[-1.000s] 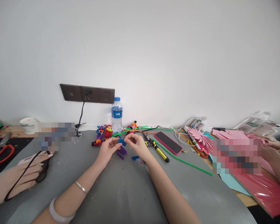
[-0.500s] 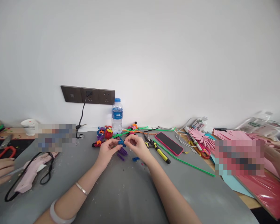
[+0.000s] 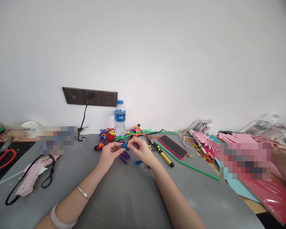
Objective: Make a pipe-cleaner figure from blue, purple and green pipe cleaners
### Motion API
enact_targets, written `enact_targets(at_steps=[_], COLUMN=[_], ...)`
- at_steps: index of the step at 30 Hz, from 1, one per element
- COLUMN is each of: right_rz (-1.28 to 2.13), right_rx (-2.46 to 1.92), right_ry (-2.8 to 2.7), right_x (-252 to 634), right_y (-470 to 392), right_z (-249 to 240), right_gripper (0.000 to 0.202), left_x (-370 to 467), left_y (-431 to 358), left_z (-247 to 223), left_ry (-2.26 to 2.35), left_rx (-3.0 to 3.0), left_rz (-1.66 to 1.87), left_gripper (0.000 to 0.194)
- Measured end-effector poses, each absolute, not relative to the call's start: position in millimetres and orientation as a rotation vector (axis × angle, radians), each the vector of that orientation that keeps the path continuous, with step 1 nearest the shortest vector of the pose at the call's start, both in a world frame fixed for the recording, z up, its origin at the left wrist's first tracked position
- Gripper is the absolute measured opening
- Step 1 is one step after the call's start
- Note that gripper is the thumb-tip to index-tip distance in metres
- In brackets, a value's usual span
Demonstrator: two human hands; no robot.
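Note:
Between my two hands is a small blue fuzzy pipe-cleaner piece (image 3: 125, 146), pinched from both sides. My left hand (image 3: 110, 155) closes thumb and fingers on its left end. From the right, the fingertips of my right hand (image 3: 141, 150) grip it too. Purple pipe-cleaner strands (image 3: 125, 156) hang just below; I cannot tell whether they join the blue piece. A short blue scrap (image 3: 138, 163) lies on the grey mat (image 3: 124, 197) under my right hand. Behind my hands are several finished pipe-cleaner figures, one of them a red one (image 3: 111, 135).
A water bottle (image 3: 120, 119) stands by the wall. To the right lie yellow-handled pliers (image 3: 165, 157), a phone (image 3: 173, 146) and a long green pipe cleaner (image 3: 193, 168). A pink glue gun (image 3: 30, 181) with a black cord lies left. Another person's hand (image 3: 284, 162) is at far right, near pink paper.
My hands and the blue piece stay almost in place. The other person's hand at the far left has gone out of view, and the hand at far right has shifted slightly.

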State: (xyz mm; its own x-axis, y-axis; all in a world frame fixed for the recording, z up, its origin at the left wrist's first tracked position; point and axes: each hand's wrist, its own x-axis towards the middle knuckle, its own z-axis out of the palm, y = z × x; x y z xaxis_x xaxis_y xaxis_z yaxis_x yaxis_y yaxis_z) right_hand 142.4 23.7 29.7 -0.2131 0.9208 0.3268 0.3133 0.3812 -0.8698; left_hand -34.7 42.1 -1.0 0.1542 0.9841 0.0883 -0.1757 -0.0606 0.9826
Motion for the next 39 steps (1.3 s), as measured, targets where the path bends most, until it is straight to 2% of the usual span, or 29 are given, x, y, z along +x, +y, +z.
enact_targets(at_steps=[39], right_rz=[0.852], right_rx=[-1.065], right_ry=[-1.79], right_x=[143.6], right_y=[23.1], right_z=[33.6], right_gripper=[0.016], left_x=[-35.8], left_y=[42.7], left_z=[-1.1], left_ry=[0.905], left_rx=[1.118], left_rz=[1.19], left_gripper=[0.029])
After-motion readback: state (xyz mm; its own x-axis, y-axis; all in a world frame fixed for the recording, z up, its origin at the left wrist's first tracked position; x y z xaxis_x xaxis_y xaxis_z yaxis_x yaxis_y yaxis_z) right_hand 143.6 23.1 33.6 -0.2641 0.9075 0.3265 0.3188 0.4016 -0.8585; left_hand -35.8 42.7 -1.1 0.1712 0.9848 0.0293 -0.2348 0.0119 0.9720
